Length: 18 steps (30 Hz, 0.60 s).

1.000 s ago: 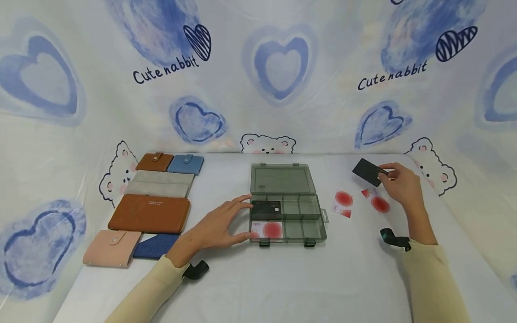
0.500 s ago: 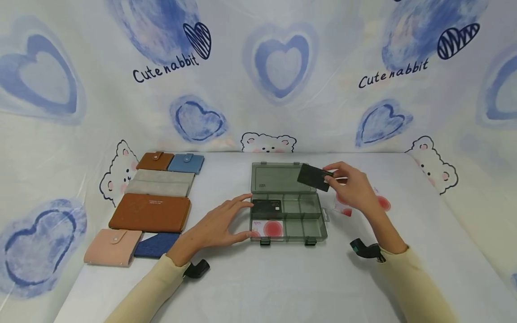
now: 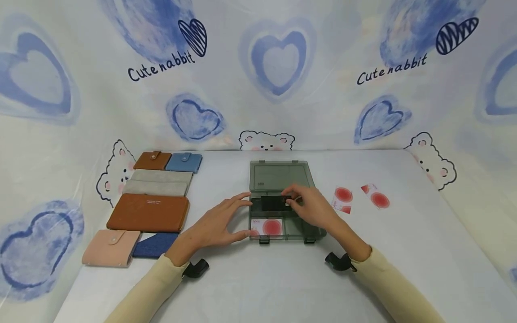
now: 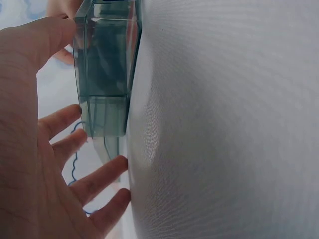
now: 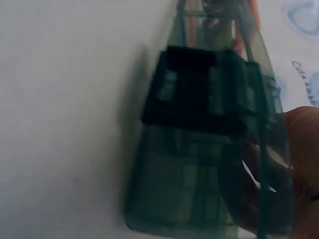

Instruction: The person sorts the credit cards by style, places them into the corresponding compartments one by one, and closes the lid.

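A green see-through plastic box (image 3: 281,175) lies with its lid folded back; it also shows in the left wrist view as a box wall (image 4: 107,62). My right hand (image 3: 313,206) pinches a black card (image 3: 273,203) by its right end, low over the upper left compartment. Beneath it, another black card (image 3: 256,207) is mostly hidden. A white card with red circles (image 3: 271,227) lies in the lower left compartment. My left hand (image 3: 218,223) has its fingers spread at the box's left side, thumb by the front corner. The right wrist view is blurred and shows a front clasp (image 5: 189,89).
Two red-and-white cards (image 3: 343,200) lie right of the box. On the left are brown (image 3: 152,160) and light blue (image 3: 184,162) snap wallets, a grey wallet (image 3: 159,180), a long brown wallet (image 3: 148,212), a pink wallet (image 3: 111,248) and a dark blue one (image 3: 156,245).
My right hand has carried the black card left, from beyond the loose cards across the lid and down over the box's upper left compartment. My left hand has stayed in place.
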Tool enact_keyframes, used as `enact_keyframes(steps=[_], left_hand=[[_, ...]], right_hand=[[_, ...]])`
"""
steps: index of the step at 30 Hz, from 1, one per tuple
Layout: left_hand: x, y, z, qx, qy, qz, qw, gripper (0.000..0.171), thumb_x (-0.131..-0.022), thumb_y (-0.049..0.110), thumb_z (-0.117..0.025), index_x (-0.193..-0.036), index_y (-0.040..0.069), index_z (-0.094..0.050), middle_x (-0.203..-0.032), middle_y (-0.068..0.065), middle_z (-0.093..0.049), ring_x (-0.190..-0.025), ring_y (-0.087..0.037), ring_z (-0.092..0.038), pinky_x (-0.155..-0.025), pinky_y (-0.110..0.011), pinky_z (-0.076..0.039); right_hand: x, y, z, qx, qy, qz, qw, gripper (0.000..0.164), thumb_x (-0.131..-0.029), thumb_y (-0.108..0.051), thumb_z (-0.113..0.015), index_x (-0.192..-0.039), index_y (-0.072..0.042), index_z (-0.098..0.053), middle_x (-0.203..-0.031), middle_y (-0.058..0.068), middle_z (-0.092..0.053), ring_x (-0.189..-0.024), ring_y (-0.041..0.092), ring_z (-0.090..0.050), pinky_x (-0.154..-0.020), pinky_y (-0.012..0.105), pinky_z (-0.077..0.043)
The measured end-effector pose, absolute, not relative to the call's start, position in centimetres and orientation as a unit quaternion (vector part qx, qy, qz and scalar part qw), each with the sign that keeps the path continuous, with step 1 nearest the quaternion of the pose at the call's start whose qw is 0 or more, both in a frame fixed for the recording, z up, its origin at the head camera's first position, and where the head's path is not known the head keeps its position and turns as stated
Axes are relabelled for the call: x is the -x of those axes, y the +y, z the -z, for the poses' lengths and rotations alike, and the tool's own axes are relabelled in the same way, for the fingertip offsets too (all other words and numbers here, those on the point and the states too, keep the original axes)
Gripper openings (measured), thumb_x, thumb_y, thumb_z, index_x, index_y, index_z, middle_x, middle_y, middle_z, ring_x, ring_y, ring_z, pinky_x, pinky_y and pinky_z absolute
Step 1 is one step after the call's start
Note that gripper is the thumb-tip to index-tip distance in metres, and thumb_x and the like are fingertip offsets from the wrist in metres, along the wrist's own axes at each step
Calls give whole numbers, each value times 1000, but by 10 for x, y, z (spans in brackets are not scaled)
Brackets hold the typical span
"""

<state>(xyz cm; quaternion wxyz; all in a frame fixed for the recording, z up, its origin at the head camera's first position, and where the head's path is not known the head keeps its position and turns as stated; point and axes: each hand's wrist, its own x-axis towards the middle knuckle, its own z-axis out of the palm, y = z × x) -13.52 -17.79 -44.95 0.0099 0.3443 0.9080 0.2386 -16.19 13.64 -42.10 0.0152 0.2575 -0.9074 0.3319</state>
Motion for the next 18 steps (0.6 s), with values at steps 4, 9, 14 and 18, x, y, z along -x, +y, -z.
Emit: enact_keyframes(steps=[4, 9, 14, 18], left_hand=[[135, -177, 449, -343, 908, -239, 12, 75, -89, 60, -67, -152, 25, -44, -166, 8, -24, -145, -19, -37, -106, -53, -44], [135, -177, 449, -340, 910, -238, 13, 75, -89, 61, -67, -152, 26, -44, -166, 8, -25, -143, -21, -39, -104, -54, -45], [136, -178, 450, -339, 912, -232, 11, 77, -89, 65, -64, -152, 25, -43, -166, 8, -25, -143, -20, -39, -104, -53, -45], [136, -178, 452, -343, 910, -234, 5, 76, -90, 64, -64, -151, 24, -45, -166, 6, -26, -143, -21, -40, -104, -53, -45]], right_hand=[[159, 132, 426, -275, -910, -309, 16, 27, -96, -12, -70, -122, -18, -69, -113, -3, -71, -98, 17, -69, -74, 34, -57], [155, 127, 431, -298, -911, -282, 35, 32, -97, -19, -70, -129, -17, -70, -123, 5, -62, -94, 18, -62, -74, 34, -54], [154, 124, 431, -295, -918, -262, 25, 41, -98, -29, -68, -137, -16, -65, -130, 6, -62, -110, 24, -64, -87, 43, -55], [154, 125, 429, -288, -923, -254, 2, 44, -99, -34, -67, -139, -16, -63, -136, 4, -64, -126, 27, -59, -102, 50, -49]])
